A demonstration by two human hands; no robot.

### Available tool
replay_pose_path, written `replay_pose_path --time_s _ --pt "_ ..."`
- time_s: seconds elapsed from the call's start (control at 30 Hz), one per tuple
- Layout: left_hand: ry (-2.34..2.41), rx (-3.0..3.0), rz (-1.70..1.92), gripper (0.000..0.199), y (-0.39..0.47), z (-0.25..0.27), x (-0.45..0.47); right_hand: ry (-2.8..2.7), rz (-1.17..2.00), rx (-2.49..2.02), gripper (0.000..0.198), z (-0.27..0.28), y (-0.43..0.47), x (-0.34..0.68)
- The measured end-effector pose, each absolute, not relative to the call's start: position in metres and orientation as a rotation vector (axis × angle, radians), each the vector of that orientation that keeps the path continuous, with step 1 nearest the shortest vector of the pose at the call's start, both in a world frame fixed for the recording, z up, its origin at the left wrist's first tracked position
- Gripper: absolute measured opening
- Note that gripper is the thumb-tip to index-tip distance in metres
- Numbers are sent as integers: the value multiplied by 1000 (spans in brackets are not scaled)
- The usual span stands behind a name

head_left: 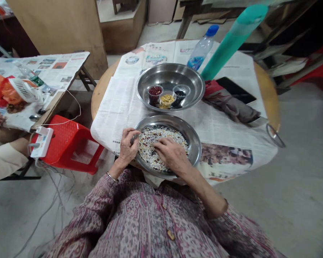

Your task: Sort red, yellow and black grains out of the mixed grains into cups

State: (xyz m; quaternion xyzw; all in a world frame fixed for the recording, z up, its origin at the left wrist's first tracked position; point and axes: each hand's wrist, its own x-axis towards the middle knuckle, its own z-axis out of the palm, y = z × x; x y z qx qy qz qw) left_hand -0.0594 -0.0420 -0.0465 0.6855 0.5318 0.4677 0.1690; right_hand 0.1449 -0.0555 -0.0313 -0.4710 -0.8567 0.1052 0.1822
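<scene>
We see a shiny stainless-steel basin [196, 145] beneath our right hand [174, 156], spread with mostly white grains [146, 152] speckled yellow, dark red and black. Our right fingers bend down into them; we cannot tell if they pinch any. Our left hand [127, 147] curls at the near rim, its grip unclear. Around both hands, newspaper [113, 104] print is too blurred to read.

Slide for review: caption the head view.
Left hand at the rim of a metal basin of mixed grains, right hand over them; three cups stand in a second basin beyond.
</scene>
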Motion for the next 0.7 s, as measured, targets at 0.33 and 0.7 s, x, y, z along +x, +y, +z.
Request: replay_pose_path --time_s 0.33,0.7 --pt "1551 1806 1329 19 -41 -52 -62 -2576 365 -973 16 -23 -59 116" --pt "1555 1797 1306 22 -43 -49 -62 -2353 96 -1453 20 -28 -25 171"
